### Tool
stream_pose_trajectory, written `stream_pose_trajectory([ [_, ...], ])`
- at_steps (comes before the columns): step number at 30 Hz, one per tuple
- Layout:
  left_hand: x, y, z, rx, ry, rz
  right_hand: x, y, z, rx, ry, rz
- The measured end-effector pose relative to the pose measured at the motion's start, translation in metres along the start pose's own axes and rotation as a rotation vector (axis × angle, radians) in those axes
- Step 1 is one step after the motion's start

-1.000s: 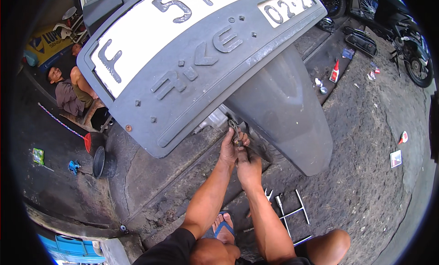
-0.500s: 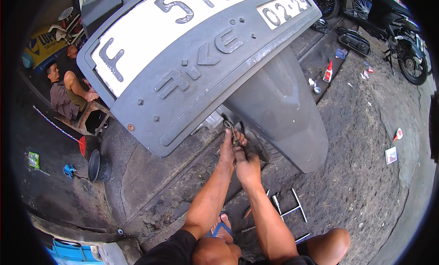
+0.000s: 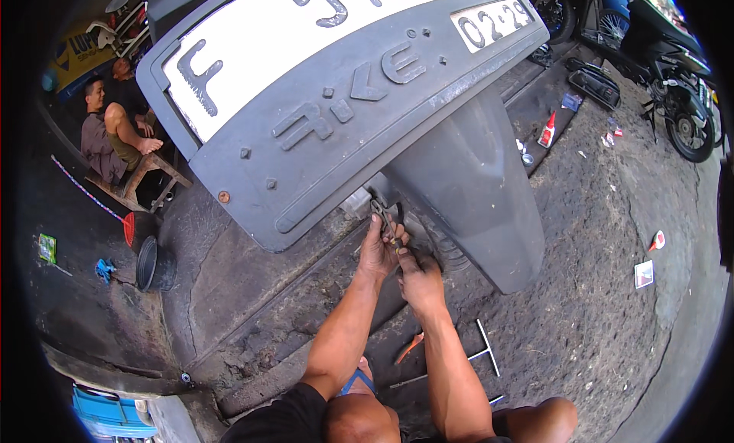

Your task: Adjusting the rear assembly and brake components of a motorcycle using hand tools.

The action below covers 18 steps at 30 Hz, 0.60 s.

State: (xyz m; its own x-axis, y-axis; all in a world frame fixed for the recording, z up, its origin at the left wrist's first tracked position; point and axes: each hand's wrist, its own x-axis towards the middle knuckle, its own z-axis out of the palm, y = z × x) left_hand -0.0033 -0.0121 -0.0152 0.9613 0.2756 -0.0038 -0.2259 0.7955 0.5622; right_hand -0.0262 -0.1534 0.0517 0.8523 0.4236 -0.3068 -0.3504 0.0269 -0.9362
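In front of me hangs the dark grey number plate holder (image 3: pixel 329 137) of a motorbike, with a white plate (image 3: pixel 252 68) in it. Below it the black rear mudguard (image 3: pixel 478 198) slopes down over the wheel. My left hand (image 3: pixel 378 248) is closed around a small dark metal part (image 3: pixel 382 210) beneath the holder's lower edge. Against it my right hand (image 3: pixel 420 279) is closed, thumb and fingers pinched on a slim piece at the left palm. That piece is mostly hidden by the fingers, so I cannot make out its kind.
A T-handle wrench (image 3: pixel 487 347) and an orange-handled tool (image 3: pixel 410 349) lie by my right forearm. Red-capped bottles (image 3: pixel 547 129) and scraps lie to the right. Parked motorbikes (image 3: pixel 684 107) stand far right. Two people (image 3: pixel 115 133) sit at left, near a black basin (image 3: pixel 149 263).
The view has shifted slightly. My right hand has drawn a little away from my left, down and to the right. More of the orange-handled tool shows beside the forearm.
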Motion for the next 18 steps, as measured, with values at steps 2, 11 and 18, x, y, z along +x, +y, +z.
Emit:
stream_pose_trajectory([
  [2, -0.001, -0.004, 0.001, -0.039, 0.034, 0.007, -0.006, -0.002, 0.0, 0.061, -0.012, 0.011],
  [11, -0.003, -0.005, 0.02, -0.185, 0.049, -0.033, -0.021, -0.005, -0.014, 0.158, -0.033, -0.003],
  [18, -0.003, 0.005, 0.009, -0.196, 0.031, -0.088, -0.024, -0.004, -0.015, 0.095, -0.059, -0.004],
])
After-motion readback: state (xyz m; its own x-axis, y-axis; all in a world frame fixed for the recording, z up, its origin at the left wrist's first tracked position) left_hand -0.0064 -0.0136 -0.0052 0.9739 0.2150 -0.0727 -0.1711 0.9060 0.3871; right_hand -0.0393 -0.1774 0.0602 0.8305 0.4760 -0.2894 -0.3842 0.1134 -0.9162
